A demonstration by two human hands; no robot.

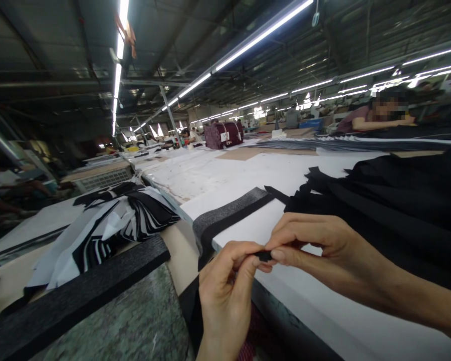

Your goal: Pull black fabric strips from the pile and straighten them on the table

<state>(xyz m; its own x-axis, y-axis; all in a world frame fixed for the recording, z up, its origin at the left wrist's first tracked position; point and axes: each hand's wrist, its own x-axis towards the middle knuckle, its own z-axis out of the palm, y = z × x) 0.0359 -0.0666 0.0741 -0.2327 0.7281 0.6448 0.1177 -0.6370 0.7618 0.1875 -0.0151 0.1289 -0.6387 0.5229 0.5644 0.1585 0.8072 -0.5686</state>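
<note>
Between my two hands, at the table's near edge, is a small piece of black fabric, mostly covered by the fingers. My left hand pinches its left end between thumb and forefinger. From the right, my right hand pinches the other end, its fingertips almost touching the left ones. Just beyond the hands a black and dark grey fabric strip lies over the table edge. To the right spreads a large heap of black fabric pieces.
Lower left, black and white cut pieces are piled behind a long dark strip. A maroon bundle stands farther along the white table. A person leans over fabric at the right back.
</note>
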